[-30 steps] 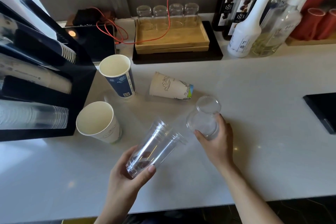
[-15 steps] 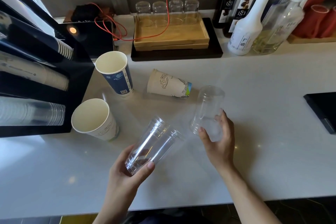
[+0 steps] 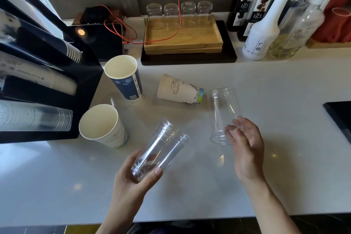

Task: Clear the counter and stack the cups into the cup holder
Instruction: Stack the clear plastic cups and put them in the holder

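My left hand [image 3: 133,182] grips the base of a tilted stack of clear plastic cups [image 3: 163,144], mouth pointing up and right. My right hand [image 3: 247,150] holds a single clear cup [image 3: 224,112] by its rim with the fingertips, its bottom pointing away from me. On the white counter [image 3: 266,91] an open blue paper cup [image 3: 125,81] and a white paper cup [image 3: 102,127] stand upright. A cream printed paper cup [image 3: 178,89] lies on its side. The black cup holder [image 3: 87,85] at the left has clear cups [image 3: 38,118] in its lowest slot.
A wooden tray [image 3: 182,40] with several upturned glasses sits on a black mat at the back. Syrup bottles [image 3: 262,30] crowd the back right. A black tablet [image 3: 102,42] with a red cable [image 3: 131,34] lies behind the holder. A black slab [image 3: 340,114] sits at the right edge.
My right hand has lifted the single clear cup and turned it so its bottom points away, shifting its hold to the rim. The left hand's stack stayed about where it was.
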